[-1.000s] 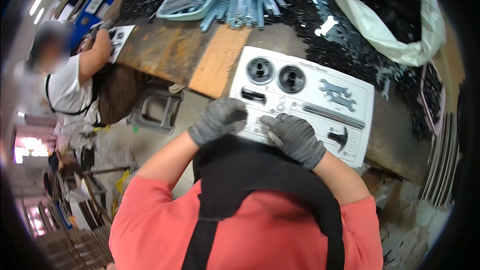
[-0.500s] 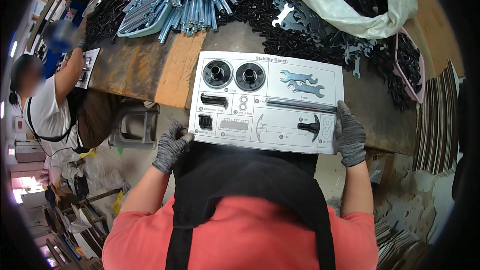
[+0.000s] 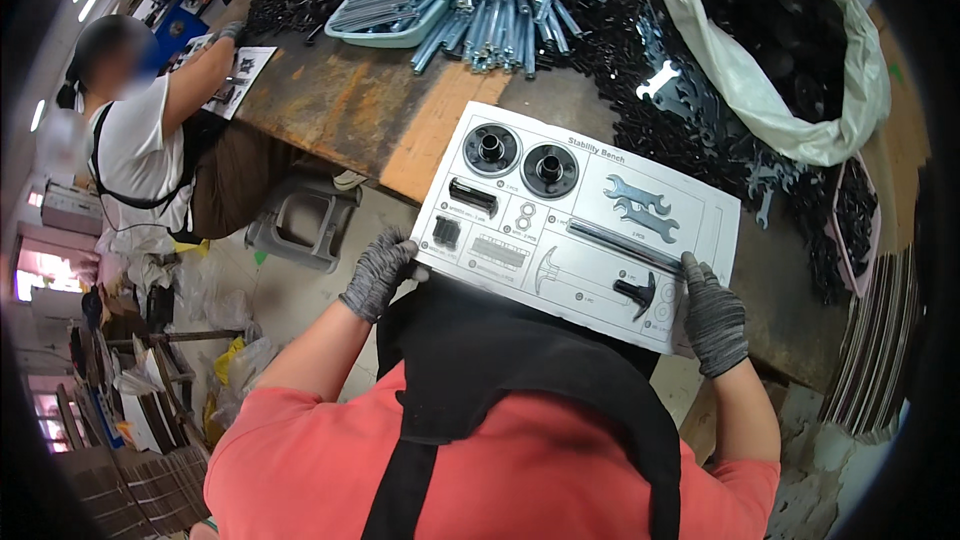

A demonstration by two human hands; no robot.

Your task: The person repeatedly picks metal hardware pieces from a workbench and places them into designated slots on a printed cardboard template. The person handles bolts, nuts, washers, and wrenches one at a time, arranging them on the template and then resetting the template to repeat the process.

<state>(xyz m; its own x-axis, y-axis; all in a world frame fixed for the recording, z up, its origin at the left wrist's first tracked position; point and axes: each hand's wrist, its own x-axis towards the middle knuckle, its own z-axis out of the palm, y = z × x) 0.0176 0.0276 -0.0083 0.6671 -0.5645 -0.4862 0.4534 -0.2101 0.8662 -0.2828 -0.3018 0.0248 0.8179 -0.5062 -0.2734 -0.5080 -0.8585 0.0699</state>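
Note:
Between my two hands is a white hardware card, tilted with its right side lower. My left hand, in a grey knit glove, is closed on its lower left corner. My right hand, gloved alike, grips the right edge. On the card sit two black round flanged discs, two flat open-end wrenches, a long metal tube, a black T-shaped knob and small packs of black bolts. Outlines of other parts are printed on it.
A heap of shiny metal tubes spills from a pale tray across the worn table. Black bolts, loose wrenches and a white sack lie right. A co-worker works at left beside a grey stool.
The card has tilted clockwise, its right side dropping, with both hands still on it. The view has turned, so the table and co-worker appear farther right.

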